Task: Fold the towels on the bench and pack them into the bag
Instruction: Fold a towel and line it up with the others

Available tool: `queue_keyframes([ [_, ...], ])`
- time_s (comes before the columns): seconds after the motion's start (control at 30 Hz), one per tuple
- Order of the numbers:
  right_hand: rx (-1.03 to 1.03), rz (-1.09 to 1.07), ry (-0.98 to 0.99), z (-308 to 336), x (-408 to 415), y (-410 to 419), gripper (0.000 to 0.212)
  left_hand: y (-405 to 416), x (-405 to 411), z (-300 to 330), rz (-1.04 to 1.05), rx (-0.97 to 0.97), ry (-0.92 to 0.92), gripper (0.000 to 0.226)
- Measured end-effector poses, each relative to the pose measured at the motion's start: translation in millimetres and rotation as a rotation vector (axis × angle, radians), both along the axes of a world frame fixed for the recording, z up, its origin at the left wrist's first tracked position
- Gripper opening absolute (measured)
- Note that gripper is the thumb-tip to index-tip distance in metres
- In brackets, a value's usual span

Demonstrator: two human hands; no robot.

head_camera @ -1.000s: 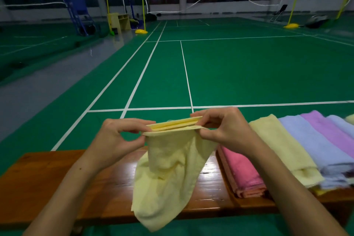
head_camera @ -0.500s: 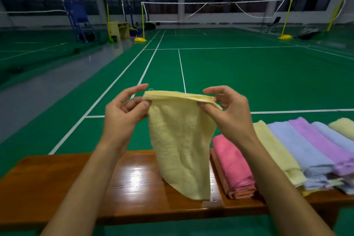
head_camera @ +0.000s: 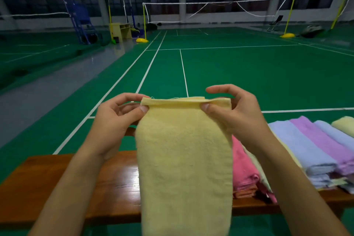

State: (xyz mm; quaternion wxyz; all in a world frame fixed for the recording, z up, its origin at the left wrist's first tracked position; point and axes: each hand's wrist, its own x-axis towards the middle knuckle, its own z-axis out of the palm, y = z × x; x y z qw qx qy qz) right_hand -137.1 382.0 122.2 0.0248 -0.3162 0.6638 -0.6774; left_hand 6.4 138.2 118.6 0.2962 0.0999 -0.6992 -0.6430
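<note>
A pale yellow towel (head_camera: 183, 163) hangs in front of me, doubled over, its lower end dropping below the front of the wooden bench (head_camera: 57, 188). My left hand (head_camera: 118, 122) pinches its top left corner between thumb and fingers. My right hand (head_camera: 235, 113) pinches the top edge near the right corner, with the index finger arched above it. On the bench to the right lie a pink towel (head_camera: 243, 168), a light blue one (head_camera: 298, 145), a purple one (head_camera: 321, 140), another blue one (head_camera: 339, 136) and a yellow one (head_camera: 344, 123). No bag is in view.
The bench's left half shows bare glossy wood. Beyond it spreads a green badminton court with white lines, a net (head_camera: 210, 9) on yellow posts, a blue umpire chair (head_camera: 82, 23) and a yellow cabinet (head_camera: 120, 29) far off.
The towel has been lifted and spread wider: my hands have moved apart along its top edge, and it now hangs flat and long instead of bunched.
</note>
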Motion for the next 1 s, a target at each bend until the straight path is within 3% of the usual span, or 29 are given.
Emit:
queue_keyframes([
  [0.17,0.346,-0.213,0.090,-73.4,-43.7,-31.5,0.040,-16.3,-27.8,-58.4,0.032,-0.071,-0.209,0.015],
  [0.3,0.597,-0.360,0.205,-128.8,-58.3,-52.1,0.031,-24.1,-60.3,-124.3,0.076,0.135,-0.282,0.013],
  [0.47,0.535,-0.343,0.153,-173.2,-76.8,-79.2,0.020,-38.2,-98.8,-173.8,0.145,0.254,-0.285,0.011],
  [0.67,0.454,-0.303,0.038,-211.0,-98.0,-97.6,0.021,-50.7,-128.9,-202.2,0.200,0.230,-0.330,0.011],
  [0.73,0.442,-0.278,0.016,-220.1,-100.4,-102.6,0.030,-54.7,-134.1,-212.1,0.195,0.190,-0.357,0.019],
  [0.87,0.412,-0.279,-0.010,-224.0,-101.3,-107.1,0.053,-54.9,-134.6,-214.1,0.200,0.049,-0.369,0.055],
  [1.0,0.385,-0.278,-0.019,-217.3,-95.4,-96.5,0.047,-54.1,-122.4,-209.2,0.156,0.050,-0.327,0.061],
])
